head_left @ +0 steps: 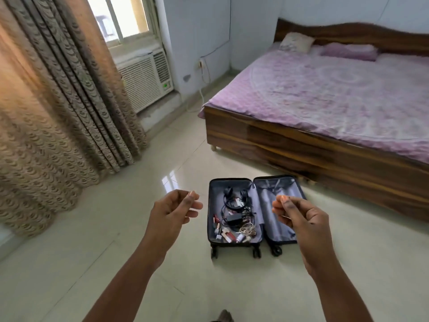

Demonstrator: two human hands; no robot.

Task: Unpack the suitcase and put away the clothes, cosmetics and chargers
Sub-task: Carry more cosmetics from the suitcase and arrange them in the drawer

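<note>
Currently, both the left hand (173, 209) and right hand (299, 213) are being held loosely curled and empty above the open suitcase (253, 211) on the glossy floor (116, 252). Tangled black cables (234, 205) are likely being snagged on small hard cosmetics (228, 234) if lifted carelessly.

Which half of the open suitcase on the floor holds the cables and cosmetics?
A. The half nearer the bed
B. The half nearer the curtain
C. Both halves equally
B: the cables and cosmetics lie in the suitcase half toward the curtain; the half toward the bed shows only lining.
</note>
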